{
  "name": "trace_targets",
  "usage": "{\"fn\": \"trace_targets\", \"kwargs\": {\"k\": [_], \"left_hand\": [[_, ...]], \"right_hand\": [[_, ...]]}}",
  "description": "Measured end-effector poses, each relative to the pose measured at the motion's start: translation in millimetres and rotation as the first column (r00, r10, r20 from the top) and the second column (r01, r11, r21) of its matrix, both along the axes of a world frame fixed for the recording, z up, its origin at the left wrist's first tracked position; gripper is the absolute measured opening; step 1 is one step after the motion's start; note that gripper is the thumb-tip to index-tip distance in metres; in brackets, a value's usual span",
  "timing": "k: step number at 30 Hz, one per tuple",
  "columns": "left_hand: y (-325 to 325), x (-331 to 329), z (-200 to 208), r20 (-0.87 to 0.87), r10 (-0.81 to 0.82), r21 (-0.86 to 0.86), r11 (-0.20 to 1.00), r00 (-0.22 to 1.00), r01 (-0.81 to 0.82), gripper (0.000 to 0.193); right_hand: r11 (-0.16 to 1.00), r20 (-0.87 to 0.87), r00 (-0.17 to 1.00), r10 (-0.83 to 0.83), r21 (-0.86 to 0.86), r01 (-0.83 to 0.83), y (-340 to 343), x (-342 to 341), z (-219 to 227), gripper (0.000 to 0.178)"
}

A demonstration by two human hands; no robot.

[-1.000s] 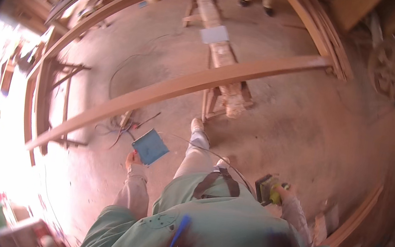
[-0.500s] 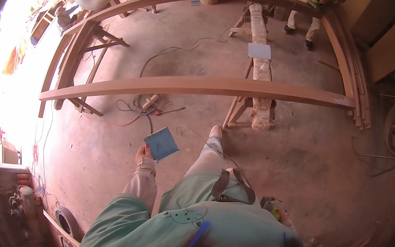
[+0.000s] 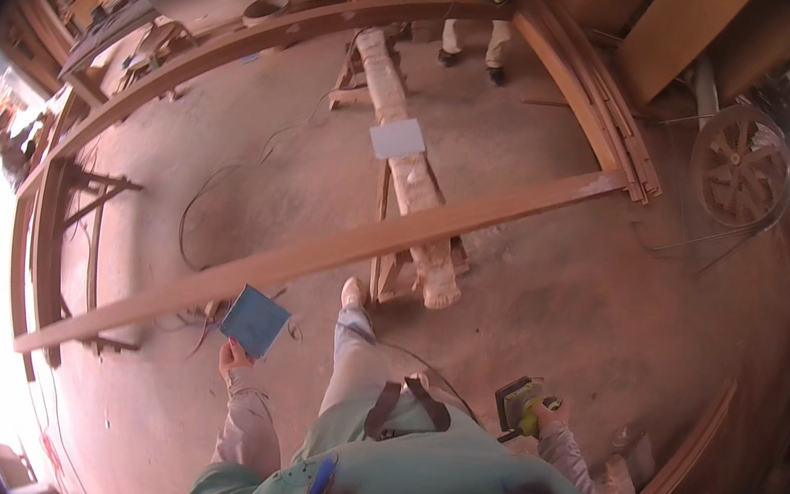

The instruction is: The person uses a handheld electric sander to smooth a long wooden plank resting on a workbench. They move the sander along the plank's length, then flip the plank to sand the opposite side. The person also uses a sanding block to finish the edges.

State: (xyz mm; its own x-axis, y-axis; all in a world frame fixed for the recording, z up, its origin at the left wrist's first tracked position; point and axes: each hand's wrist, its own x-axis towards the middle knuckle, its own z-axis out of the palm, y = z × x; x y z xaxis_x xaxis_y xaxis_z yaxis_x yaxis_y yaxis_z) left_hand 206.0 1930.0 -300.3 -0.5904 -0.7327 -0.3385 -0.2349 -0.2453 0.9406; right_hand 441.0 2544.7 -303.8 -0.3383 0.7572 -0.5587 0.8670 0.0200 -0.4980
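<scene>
My left hand grips one corner of a blue square sheet of sandpaper, held out flat beside the near wooden beam. In my right hand is a green and black electric sander, low at my right side, its dark pad turned outward. The long reddish-brown wooden beam crosses in front of me as the near side of a large wooden frame. Under it runs a pale wrapped support beam, with a white square sheet lying on top.
At the far side another person stands, holding a green tool. Stacked curved wooden lengths form the frame's right side. A spoked wheel stands to the right. A cable trails over the floor, and wooden strips lie near my right.
My view has turned to the right, so the frame now slants. The sander in my right hand has come out from beside my body into fuller view. The sandpaper stays in my left hand.
</scene>
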Motion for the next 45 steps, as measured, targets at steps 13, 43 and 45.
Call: {"fn": "trace_targets", "kwargs": {"k": [13, 43, 45], "left_hand": [[96.3, -372.2, -30.5, 0.019, -0.57, 0.047, 0.821, 0.822, 0.568, 0.017], [264.3, -544.7, -205.8, 0.512, -0.738, -0.079, 0.47, 0.44, 0.879, 0.056], [256.0, -538.4, -176.8, 0.527, -0.774, 0.019, 0.424, 0.352, 0.905, 0.048]], "right_hand": [[0.832, 0.183, 0.875, 0.447, 0.275, -0.483, -93.0, -413.5, 155.1, 0.073], [0.892, 0.268, 0.927, 0.261, 0.301, -0.338, -83.3, -446.2, 91.8, 0.076], [0.887, 0.256, 0.927, 0.274, 0.304, -0.346, -85.5, -450.9, 92.7, 0.076]]}}
